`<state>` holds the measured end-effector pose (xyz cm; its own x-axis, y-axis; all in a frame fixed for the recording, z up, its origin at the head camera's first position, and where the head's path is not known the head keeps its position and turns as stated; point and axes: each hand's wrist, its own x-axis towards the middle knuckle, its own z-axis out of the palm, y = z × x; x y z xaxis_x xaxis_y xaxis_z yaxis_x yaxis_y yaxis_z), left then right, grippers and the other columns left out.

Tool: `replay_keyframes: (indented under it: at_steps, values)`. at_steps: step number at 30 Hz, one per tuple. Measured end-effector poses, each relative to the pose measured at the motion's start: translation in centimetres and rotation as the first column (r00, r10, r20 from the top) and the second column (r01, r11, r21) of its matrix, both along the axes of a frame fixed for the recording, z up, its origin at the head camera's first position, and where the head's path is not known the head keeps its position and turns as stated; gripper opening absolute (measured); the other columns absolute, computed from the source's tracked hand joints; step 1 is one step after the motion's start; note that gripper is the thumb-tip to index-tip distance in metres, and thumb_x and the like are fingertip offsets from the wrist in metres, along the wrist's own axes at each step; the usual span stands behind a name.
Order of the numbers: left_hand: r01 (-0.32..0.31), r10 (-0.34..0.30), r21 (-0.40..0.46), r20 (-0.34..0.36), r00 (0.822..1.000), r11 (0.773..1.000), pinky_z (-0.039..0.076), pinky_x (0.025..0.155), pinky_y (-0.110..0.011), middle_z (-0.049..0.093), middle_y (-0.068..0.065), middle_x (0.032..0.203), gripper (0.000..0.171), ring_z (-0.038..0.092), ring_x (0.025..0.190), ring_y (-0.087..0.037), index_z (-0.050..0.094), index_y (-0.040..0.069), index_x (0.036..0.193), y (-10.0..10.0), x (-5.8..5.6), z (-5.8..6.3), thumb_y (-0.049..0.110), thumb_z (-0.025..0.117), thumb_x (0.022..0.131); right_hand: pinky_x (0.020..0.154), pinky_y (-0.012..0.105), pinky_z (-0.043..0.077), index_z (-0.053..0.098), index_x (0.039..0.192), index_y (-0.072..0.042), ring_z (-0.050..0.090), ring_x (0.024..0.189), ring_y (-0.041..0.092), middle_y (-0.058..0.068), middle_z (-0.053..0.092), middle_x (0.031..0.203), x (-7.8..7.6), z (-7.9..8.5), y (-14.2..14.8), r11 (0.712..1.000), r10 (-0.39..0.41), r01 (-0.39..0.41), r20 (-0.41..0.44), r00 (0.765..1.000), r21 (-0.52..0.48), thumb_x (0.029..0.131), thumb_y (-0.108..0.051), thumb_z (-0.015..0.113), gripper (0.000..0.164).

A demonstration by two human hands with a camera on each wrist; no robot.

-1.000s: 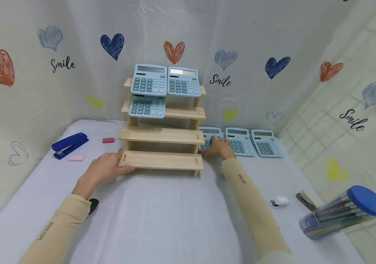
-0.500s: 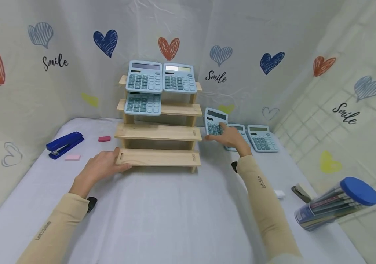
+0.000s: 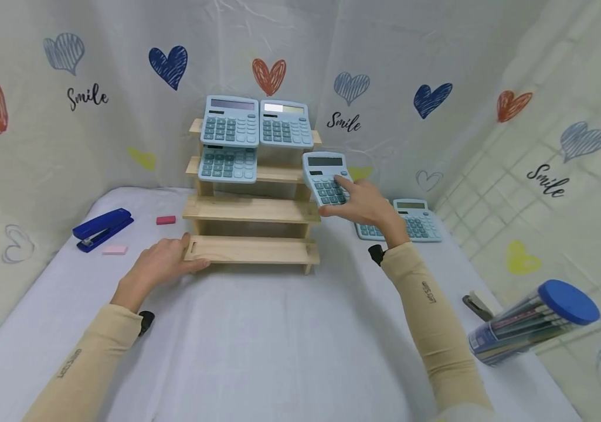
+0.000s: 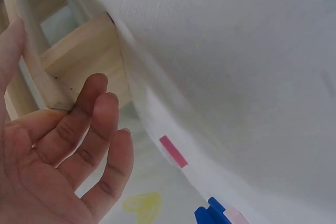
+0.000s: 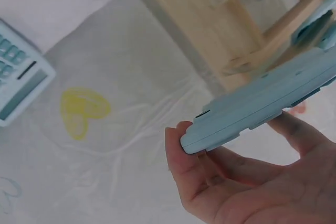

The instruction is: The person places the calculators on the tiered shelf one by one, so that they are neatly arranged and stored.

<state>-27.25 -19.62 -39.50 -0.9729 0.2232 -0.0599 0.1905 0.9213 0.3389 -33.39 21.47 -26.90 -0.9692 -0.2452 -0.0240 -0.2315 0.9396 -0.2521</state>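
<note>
My right hand grips a light blue calculator by its right side and lower edge, raised at the right end of the second tier. In the right wrist view the calculator appears edge-on, with fingers and thumb on opposite faces. The wooden tiered rack carries two calculators on top and a third calculator at the left of the second tier. My left hand holds the left end of the lowest tier, thumb in front and index finger behind the wood.
Calculators lie on the table right of the rack, one partly behind my right hand. A blue stapler, a red eraser and a pink eraser lie left. A pencil jar and a small stapler are right.
My right hand has lifted a calculator off the table and carried it up and left to the rack's second tier. The left hand keeps its place on the rack.
</note>
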Motion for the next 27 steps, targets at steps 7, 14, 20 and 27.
replay_keyframes:
  at_steps: [7, 14, 20, 27]
  values:
    - [-0.001, 0.001, 0.005, 0.001, 1.0, 1.0, 0.051, 0.07, -0.047, 0.062, -0.032, 0.122, 0.096, 0.057, 0.084, -0.029, 0.035, -0.012, 0.148, 0.0, -0.2, -0.2, 0.058, 0.066, 0.09, 0.099, 0.055, 0.044, 0.029, 0.159, -0.024, 0.046, 0.124, 0.038, 0.029, 0.04, 0.148, -0.1, 0.7, -2.8, 0.994, 0.054, -0.05, -0.041, 0.998, 0.093, 0.078, -0.07, 0.062, 0.099]
    - [-0.004, 0.004, 0.002, 0.003, 1.0, 1.0, 0.052, 0.074, -0.052, 0.061, -0.033, 0.125, 0.097, 0.059, 0.086, -0.029, 0.034, -0.012, 0.148, -0.1, -0.1, -0.4, 0.059, 0.066, 0.09, 0.102, 0.053, 0.044, 0.036, 0.157, -0.023, 0.045, 0.126, 0.039, 0.03, 0.041, 0.147, -1.0, 0.5, -5.0, 0.991, 0.07, -0.061, -0.073, 0.995, 0.12, 0.078, -0.075, 0.06, 0.097]
    - [0.002, -0.002, 0.002, -0.011, 1.0, 1.0, 0.052, 0.073, -0.052, 0.062, -0.032, 0.122, 0.095, 0.059, 0.084, -0.029, 0.036, -0.012, 0.147, -0.1, 0.0, -0.4, 0.059, 0.066, 0.09, 0.108, 0.055, 0.04, 0.034, 0.157, -0.022, 0.041, 0.133, 0.045, 0.032, 0.038, 0.15, -1.6, -0.2, -7.1, 0.99, 0.071, -0.057, -0.104, 0.992, 0.132, 0.079, -0.083, 0.055, 0.102]
    - [-0.001, 0.001, 0.001, -0.013, 1.0, 1.0, 0.052, 0.072, -0.051, 0.063, -0.031, 0.121, 0.095, 0.059, 0.084, -0.029, 0.037, -0.011, 0.147, -0.1, 0.0, -0.3, 0.059, 0.066, 0.09, 0.115, 0.055, 0.033, 0.034, 0.158, -0.023, 0.034, 0.14, 0.046, 0.028, 0.038, 0.154, -2.9, -0.9, -8.9, 0.992, 0.015, 0.003, -0.142, 0.99, 0.124, 0.079, -0.09, 0.044, 0.104]
